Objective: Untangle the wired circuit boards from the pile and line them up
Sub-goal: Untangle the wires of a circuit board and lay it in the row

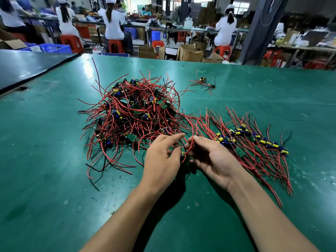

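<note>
**Bench Inspection: Wired Boards Partly Sorted, One Unit in Hand**

Surface: a green mat (54,151) covers the work table. It is scuffed, marked with pale spots, and carries glare from overhead light. A darker grey bench top (27,66) abuts it at 10 o'clock.

Task items: the pile (134,113) of small green circuit boards, tangled in red and black leads, sits at 11 o'clock from the hands. Its loose wires fan out in all directions. The row (254,140) of separated boards runs at 2 o'clock, with leads lying roughly parallel and trailing toward the near edge. A stray cluster (203,82) of a few boards lies well apart at 1 o'clock.

Hands: both meet at the near edge of the pile. The right hand (212,159) is palm-up, fingers curled around the held board (183,155), whose red lead (190,144) loops across the thumb. The left hand (161,159) is palm-down with fingers spread and forefinger extended over the wires. Whether its thumb grasps the board cannot be determined.

Room: a factory floor. At 12 o'clock, workers (112,20) in white tops sit on red stools (116,46) at long benches. Blue crates (54,48) stand at 10 o'clock and cardboard boxes (189,53) at 12. A dark pillar (260,30) rises at 1 o'clock.
</note>
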Demonstrator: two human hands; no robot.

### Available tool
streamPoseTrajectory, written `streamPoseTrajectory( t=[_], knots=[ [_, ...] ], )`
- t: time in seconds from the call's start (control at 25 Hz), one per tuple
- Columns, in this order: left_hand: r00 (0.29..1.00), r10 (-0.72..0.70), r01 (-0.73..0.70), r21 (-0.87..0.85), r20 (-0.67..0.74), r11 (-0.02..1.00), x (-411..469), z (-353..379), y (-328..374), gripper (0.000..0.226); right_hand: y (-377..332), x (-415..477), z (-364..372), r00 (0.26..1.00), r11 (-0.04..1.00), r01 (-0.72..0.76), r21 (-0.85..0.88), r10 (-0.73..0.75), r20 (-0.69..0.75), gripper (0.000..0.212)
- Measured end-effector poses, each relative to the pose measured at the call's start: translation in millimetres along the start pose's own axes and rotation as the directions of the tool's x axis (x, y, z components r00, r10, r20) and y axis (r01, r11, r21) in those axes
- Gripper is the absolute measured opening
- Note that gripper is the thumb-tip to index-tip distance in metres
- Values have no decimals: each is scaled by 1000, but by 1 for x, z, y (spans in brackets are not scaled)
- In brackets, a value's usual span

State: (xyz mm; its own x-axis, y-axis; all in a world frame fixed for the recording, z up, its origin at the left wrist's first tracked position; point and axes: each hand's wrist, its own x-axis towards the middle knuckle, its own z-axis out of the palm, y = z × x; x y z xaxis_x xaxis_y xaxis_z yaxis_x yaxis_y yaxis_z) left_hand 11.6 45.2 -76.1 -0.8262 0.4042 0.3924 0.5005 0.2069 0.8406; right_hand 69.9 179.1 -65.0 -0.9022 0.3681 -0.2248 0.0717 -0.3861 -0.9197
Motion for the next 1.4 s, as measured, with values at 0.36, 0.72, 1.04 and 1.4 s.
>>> streamPoseTrajectory(
  t=[0.36, 0.72, 1.04, 1.4],
  knots=[
    [962, -263, 257, -565, 72, 784, 7, -8, 11, 30, 0, 4, 0, 992, 998, 49, -28, -52, -118, 25],
    [904, -426, 305, -667, -21, 680, 18, -16, 3, 51, -9, 0, -3, 987, 988, 103, 119, -87, -133, 23],
    [950, -289, 209, -439, -121, 874, 12, -15, 1, 13, -26, -9, -14, 974, 781, -103, 616, -45, 220, 17],
    [943, -191, 296, -422, 274, 857, 2, -11, 13, 7, -18, -5, -8, 958, 798, -185, 574, 17, 286, 23]
  ],
)
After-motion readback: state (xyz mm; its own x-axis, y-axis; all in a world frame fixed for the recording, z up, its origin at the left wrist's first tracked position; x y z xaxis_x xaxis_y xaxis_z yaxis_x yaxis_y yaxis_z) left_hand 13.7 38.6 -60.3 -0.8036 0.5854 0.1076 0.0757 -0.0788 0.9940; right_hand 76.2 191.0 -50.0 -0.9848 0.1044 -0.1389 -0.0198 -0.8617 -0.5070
